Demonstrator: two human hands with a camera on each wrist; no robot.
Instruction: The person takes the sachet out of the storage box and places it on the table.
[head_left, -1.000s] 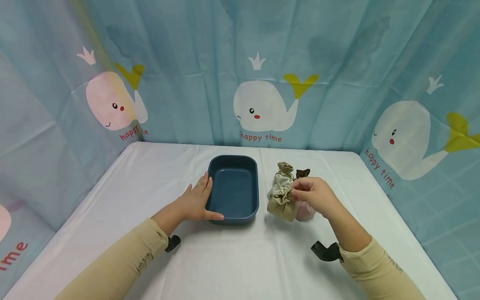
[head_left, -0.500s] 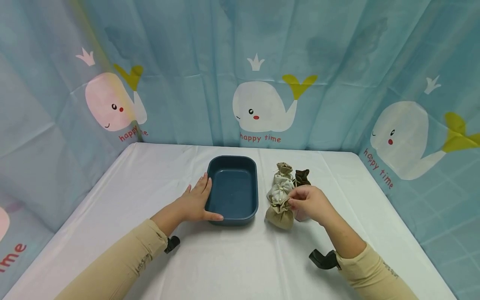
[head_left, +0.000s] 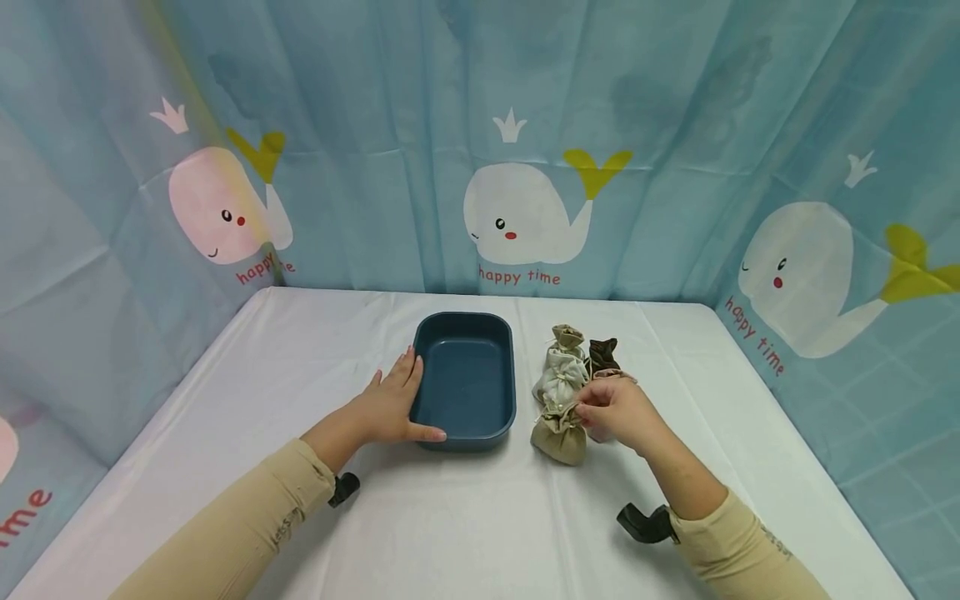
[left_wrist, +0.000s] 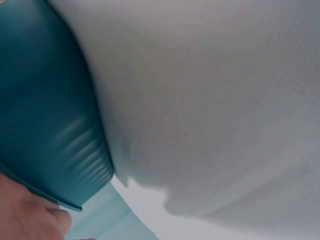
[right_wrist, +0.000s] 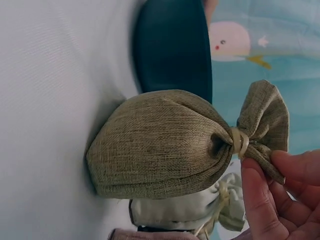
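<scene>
My left hand (head_left: pixel 386 407) rests with straight, spread fingers on the left rim of a dark blue rectangular tub (head_left: pixel 465 383). Part of that hand (left_wrist: pixel 30 212) shows at the tub's rim in the left wrist view. With thumb and fingertips my right hand (head_left: pixel 621 410) pinches the gathered neck of a tan drawstring pouch (right_wrist: pixel 160 145), tied with pale cord. The pouch stands at the near end of a row. Behind it are a white pouch (head_left: pixel 562 377) and another tan pouch (head_left: pixel 568 337). A dark brown pouch (head_left: pixel 602 357) and a pink pouch (head_left: pixel 611 374), partly hidden by my hand, stand to the right.
A white cloth (head_left: pixel 465 525) covers the table. Blue curtains (head_left: pixel 360 167) printed with whales enclose the back and sides. A black strap piece (head_left: pixel 647 525) sticks out at the right wrist, and a similar one (head_left: pixel 345 489) at the left.
My right hand has moved slightly toward me, drawing the near tan pouch with it and a little apart from the white one. The left hand and tub stay put.
</scene>
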